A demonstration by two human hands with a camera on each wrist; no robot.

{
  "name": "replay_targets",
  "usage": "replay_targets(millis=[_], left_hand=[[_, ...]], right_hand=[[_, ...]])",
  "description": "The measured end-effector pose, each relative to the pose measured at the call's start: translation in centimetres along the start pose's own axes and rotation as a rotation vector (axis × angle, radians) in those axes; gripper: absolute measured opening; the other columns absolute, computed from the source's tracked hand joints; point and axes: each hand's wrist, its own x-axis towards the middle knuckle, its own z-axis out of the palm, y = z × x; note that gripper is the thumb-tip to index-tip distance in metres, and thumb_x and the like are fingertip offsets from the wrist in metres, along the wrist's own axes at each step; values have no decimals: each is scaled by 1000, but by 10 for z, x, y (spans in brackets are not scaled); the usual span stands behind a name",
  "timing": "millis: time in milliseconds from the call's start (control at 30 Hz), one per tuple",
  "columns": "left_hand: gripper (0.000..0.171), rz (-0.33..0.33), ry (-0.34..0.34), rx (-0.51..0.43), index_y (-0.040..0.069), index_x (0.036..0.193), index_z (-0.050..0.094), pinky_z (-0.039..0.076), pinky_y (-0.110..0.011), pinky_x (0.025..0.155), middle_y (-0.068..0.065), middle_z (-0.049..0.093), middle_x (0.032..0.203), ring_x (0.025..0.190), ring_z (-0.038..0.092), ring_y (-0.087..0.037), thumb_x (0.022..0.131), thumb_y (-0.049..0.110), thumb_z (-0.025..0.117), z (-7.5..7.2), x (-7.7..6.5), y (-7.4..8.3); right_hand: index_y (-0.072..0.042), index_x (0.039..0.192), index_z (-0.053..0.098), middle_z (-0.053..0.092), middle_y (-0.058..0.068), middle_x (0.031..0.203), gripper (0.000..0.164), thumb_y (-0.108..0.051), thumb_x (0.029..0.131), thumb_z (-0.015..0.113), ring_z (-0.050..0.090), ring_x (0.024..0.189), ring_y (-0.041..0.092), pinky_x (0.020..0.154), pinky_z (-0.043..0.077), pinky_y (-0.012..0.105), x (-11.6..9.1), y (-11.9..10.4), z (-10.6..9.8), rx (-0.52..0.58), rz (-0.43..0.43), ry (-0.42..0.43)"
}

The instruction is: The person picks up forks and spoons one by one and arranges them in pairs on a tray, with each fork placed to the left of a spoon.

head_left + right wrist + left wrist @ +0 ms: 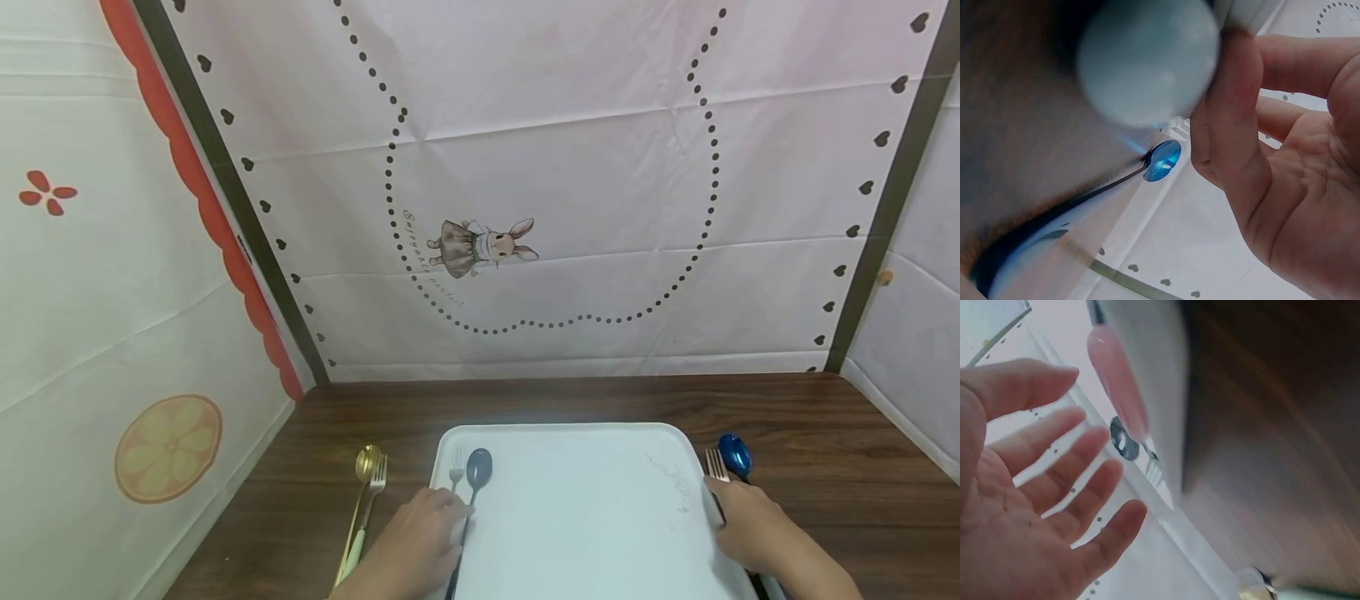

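Observation:
My left hand (423, 542) reaches over the left side of a white tray (585, 500). Its fingers are spread and relaxed in the left wrist view, apart from the pink handle of a fork (1119, 384). Beside that fork on the tray lies a dark spoon (478, 469). At the tray's right rim, my right hand (753, 525) pinches the edge between thumb and curled index finger. Under this hand, a second fork (717, 465) lies along the rim; its pale rounded handle end (1147, 59) looms close in the right wrist view. A blue spoon (735, 455) lies just right.
On the brown wooden table (390, 408), left of the tray, a gold spoon (367, 463) and a fork with a green handle (357, 546) lie side by side. White printed cloth (600, 192) stands behind and on both sides.

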Motion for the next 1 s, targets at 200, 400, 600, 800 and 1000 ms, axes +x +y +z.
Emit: replay_targets(millis=[200,400,600,800,1000], left_hand=[[14,39,-52,-35,13,89,66,48,-35,65,4,63,94,86,51,-16,80,9,57,-1,-6,-5],[11,37,-122,-61,18,88,62,50,-50,74,9,61,96,100,53,-25,79,10,62,0,-6,-6],[13,-51,-233,-122,23,83,58,39,-66,85,8,62,102,113,47,-34,78,19,69,-2,-4,-3],[16,-51,-255,-81,20,88,61,41,-65,83,5,63,108,112,48,-32,76,23,72,-3,-2,-1],[26,13,-196,23,20,85,60,47,-58,76,10,61,101,101,53,-25,69,30,77,3,-1,-1]], right_hand=[[12,123,47,54,33,108,54,1,73,65,53,79,27,67,51,47,0,1,0,-1,-8,5],[12,122,47,54,32,108,54,1,73,64,52,78,26,64,50,44,-1,-1,-1,2,-12,8],[13,122,46,54,33,108,54,1,73,65,52,77,26,62,50,42,-1,-1,0,5,-6,2],[13,123,47,54,33,109,55,1,72,65,53,78,26,64,51,43,0,-2,0,-3,2,7],[12,123,47,54,33,110,54,1,73,64,52,79,26,66,51,45,1,0,0,3,13,-6]])
